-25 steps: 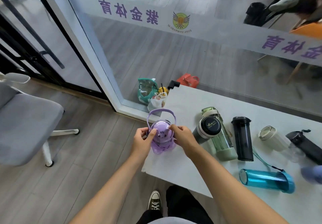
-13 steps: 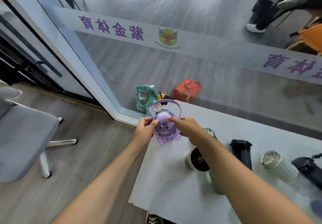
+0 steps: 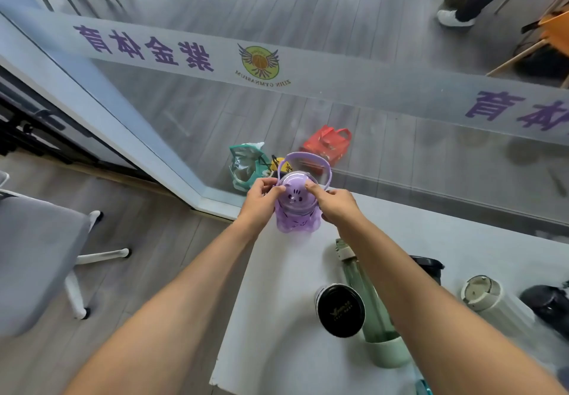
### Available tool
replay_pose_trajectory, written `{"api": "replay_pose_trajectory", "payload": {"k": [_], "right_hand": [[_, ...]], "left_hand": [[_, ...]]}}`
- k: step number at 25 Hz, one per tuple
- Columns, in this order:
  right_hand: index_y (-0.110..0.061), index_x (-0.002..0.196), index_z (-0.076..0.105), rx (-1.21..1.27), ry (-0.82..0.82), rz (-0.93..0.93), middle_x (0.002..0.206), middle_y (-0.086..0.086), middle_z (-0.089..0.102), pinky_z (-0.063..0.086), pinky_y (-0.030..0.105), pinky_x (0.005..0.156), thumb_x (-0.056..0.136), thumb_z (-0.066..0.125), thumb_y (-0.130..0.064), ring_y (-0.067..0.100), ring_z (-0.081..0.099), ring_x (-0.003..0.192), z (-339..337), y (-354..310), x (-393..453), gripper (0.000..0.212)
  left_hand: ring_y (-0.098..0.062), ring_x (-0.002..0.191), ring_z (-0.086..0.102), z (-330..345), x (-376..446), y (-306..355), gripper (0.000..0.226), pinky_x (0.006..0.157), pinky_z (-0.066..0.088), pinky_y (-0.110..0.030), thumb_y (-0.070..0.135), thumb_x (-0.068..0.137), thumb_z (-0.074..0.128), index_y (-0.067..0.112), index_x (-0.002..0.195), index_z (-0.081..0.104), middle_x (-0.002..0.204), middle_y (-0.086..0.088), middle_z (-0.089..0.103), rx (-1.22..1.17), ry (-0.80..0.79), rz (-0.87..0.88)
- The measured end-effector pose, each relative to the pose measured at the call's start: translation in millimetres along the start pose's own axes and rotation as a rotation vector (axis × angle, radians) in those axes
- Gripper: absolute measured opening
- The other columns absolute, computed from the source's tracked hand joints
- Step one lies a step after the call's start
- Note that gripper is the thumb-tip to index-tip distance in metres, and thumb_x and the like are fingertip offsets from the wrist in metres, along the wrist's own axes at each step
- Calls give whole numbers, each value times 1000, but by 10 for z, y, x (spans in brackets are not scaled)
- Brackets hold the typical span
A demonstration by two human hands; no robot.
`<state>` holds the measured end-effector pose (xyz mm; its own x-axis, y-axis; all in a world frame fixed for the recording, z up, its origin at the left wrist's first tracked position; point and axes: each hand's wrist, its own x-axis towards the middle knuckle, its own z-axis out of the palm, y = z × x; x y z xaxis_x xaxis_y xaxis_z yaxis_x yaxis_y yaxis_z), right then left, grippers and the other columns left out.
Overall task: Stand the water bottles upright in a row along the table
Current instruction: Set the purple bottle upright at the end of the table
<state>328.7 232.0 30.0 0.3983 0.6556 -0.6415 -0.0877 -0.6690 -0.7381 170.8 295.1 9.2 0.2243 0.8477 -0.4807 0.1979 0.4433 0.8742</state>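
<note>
- The purple bottle (image 3: 296, 207) stands upright at the far left corner of the white table (image 3: 277, 317), its domed lid with a small animal face turned up toward the camera and its thin carry handle arched over the top.
- The left hand (image 3: 260, 199) is pinched on the lid's left side with thumb and fingers; the right hand (image 3: 334, 204) is pinched on its right side. Both are closed on the bottle, and they cover much of its shoulders, so whether its base sits flat cannot be told for sure.
- Nearer the camera than the purple bottle and to its right, a green bottle (image 3: 366, 305) lies on its side; the right forearm crosses over part of it.
- Just beside the green bottle's left, a black-lidded cup (image 3: 340, 310) shows its round top with a faint logo too small to read.
- Right of the forearm, a black tumbler (image 3: 429, 268) is mostly hidden; only its rim shows.
- Further right of the purple bottle, a cream ribbed flask (image 3: 492, 302) lies tilted, and a dark bottle (image 3: 548, 305) is cut off by the frame edge.
- A sliver of a blue bottle (image 3: 421, 387) shows at the bottom edge.
- Beyond the purple bottle, behind glass, sit a red bag (image 3: 328, 145) and a teal bag (image 3: 244, 164), the teal one partly hidden by the left hand.
- Far left of the purple bottle, a grey chair (image 3: 34, 259) is cut off.
</note>
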Motion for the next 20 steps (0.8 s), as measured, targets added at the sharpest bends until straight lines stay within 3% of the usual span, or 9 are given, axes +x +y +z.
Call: {"api": "replay_pose_trajectory", "payload": {"k": [3,11,15,16,18,19,20], "right_hand": [[-21,61,50,-37,-4,-4,58,-4,45,32,26,50,85,70,-54,14,40,52,-8,-64,72,45],[-19,66,52,-147,35,-8,64,-3,50,33,27,51,87,62,-61,14,44,57,76,-86,38,48],[-18,68,53,-162,47,-4,65,-2,50,36,28,55,87,61,-63,15,44,57,91,-115,-30,49],[-18,68,52,-161,50,-6,65,-2,49,35,27,55,87,61,-63,14,43,57,86,-124,-55,49],[-20,66,44,-165,78,-25,65,-4,43,31,28,52,87,60,-63,14,40,57,30,-101,-124,50],[-22,66,40,-178,99,-52,66,-5,40,29,28,52,88,59,-62,14,39,59,-23,-74,-178,49],[-24,69,42,-191,121,-85,70,-5,42,33,28,54,89,59,-61,17,43,64,-81,-27,-239,45]], "left_hand": [[-9,72,57,-2,97,72,11,60,47,-20,11,92,59,17,102,58,93,-3,61,-7,17,2],[-13,92,59,-69,209,40,18,86,50,-32,15,94,56,16,111,56,100,0,61,9,-56,39],[-19,92,60,-79,144,38,21,72,50,-22,25,95,57,20,115,56,104,0,65,88,-59,89],[-24,90,61,-82,132,44,23,70,52,-24,28,95,57,20,117,57,108,-4,67,118,-50,102],[-41,97,62,-100,90,53,35,80,54,-41,32,95,57,19,127,54,118,-9,64,187,-44,112],[-39,103,63,-119,42,51,41,86,53,-41,34,95,57,18,133,51,121,-7,61,213,-40,119],[-25,104,66,-144,-21,44,45,88,53,-32,35,95,57,17,136,49,122,-5,59,238,-30,143]]}}
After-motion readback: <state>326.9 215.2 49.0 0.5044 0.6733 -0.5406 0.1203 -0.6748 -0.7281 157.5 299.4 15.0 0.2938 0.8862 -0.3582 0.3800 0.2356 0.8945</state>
